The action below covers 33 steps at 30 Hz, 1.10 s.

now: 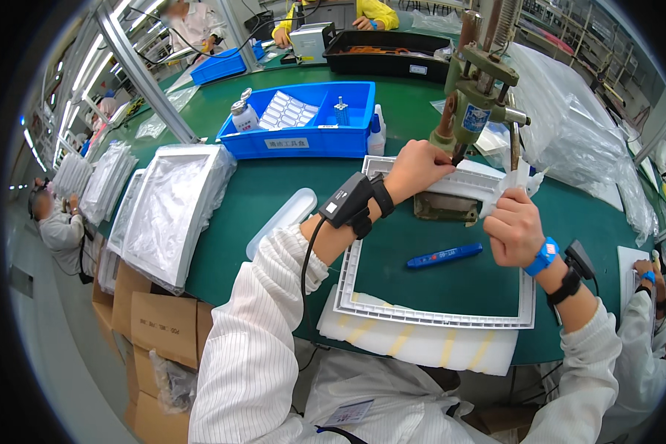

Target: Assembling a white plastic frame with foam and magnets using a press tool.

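Observation:
A white rectangular plastic frame [436,320] lies on the green table, its far side under the tip of a green arbor press [472,111]. At that far side my left hand [419,172] has its fingers pinched together beside the press tip. What they hold, if anything, is hidden. My right hand [514,228] is closed around a crumpled white cloth or film [524,180] at the frame's far right corner. The press's metal base [445,209] shows inside the frame. A blue pen-shaped tool [444,255] rests on the table within the frame.
White foam [422,344] with yellow tape lies under the frame's near edge. Left are a clear plastic case [281,222] and bagged white frames [172,214]. A blue bin [303,140] and black tray [388,55] stand beyond. Co-workers' hands [646,268] show right and far back.

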Each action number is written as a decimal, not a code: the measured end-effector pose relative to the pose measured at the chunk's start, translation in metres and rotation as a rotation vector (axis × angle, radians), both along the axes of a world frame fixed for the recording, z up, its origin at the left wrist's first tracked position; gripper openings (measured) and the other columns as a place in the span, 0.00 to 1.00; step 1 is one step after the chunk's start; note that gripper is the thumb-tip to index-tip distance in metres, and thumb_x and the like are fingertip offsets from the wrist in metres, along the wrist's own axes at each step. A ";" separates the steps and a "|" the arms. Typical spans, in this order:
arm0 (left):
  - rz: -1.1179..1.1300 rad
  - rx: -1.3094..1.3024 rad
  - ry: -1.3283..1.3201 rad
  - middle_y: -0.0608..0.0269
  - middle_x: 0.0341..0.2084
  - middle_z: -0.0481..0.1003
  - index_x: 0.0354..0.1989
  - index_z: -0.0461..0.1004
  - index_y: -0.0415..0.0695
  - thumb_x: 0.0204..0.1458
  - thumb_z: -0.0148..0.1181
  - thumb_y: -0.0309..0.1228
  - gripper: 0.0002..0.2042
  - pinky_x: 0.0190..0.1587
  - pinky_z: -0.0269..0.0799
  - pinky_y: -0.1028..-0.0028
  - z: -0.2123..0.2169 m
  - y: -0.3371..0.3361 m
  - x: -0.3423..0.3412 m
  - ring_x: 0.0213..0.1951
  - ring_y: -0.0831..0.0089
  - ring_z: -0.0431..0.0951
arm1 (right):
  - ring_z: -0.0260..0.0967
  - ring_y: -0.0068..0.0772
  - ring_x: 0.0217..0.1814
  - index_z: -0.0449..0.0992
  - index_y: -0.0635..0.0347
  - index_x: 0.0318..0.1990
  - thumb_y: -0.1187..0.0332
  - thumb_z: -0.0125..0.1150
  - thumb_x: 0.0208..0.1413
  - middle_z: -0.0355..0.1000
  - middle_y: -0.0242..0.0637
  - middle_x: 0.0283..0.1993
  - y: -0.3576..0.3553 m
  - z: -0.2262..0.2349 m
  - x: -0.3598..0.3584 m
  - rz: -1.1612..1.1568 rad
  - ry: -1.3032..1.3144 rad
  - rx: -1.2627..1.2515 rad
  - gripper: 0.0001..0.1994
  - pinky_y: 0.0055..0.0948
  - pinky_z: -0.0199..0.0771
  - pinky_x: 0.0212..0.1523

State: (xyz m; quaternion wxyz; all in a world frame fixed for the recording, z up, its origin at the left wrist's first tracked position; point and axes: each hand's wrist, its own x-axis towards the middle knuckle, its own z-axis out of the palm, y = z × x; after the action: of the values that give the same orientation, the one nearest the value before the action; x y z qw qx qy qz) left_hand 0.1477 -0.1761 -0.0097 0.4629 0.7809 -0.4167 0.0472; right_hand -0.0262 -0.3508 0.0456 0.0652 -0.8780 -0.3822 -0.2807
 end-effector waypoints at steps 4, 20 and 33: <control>0.003 0.004 -0.003 0.50 0.27 0.81 0.33 0.84 0.40 0.43 0.68 0.34 0.11 0.38 0.78 0.67 0.001 0.000 -0.002 0.29 0.56 0.82 | 0.61 0.38 0.24 0.65 0.58 0.19 0.76 0.56 0.29 0.59 0.34 0.18 -0.002 -0.012 0.004 -0.010 -0.070 -0.021 0.07 0.36 0.71 0.43; 0.037 0.052 -0.039 0.48 0.27 0.82 0.35 0.83 0.37 0.46 0.69 0.33 0.12 0.36 0.78 0.71 0.003 -0.002 0.001 0.28 0.61 0.83 | 0.63 0.37 0.24 0.65 0.57 0.19 0.76 0.57 0.30 0.59 0.33 0.17 -0.007 -0.010 0.005 0.006 -0.058 -0.056 0.07 0.35 0.70 0.43; 0.010 0.049 0.042 0.48 0.26 0.81 0.33 0.84 0.39 0.45 0.67 0.34 0.11 0.37 0.78 0.68 0.002 0.000 -0.001 0.29 0.56 0.82 | 0.64 0.37 0.25 0.65 0.56 0.19 0.76 0.58 0.33 0.62 0.32 0.17 -0.006 -0.013 0.004 -0.007 -0.059 -0.059 0.07 0.35 0.70 0.43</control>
State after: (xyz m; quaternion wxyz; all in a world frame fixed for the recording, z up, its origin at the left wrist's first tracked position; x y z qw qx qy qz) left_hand 0.1467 -0.1758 -0.0079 0.4522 0.7948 -0.4041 0.0230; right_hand -0.0219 -0.3572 0.0322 0.0271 -0.8723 -0.3887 -0.2955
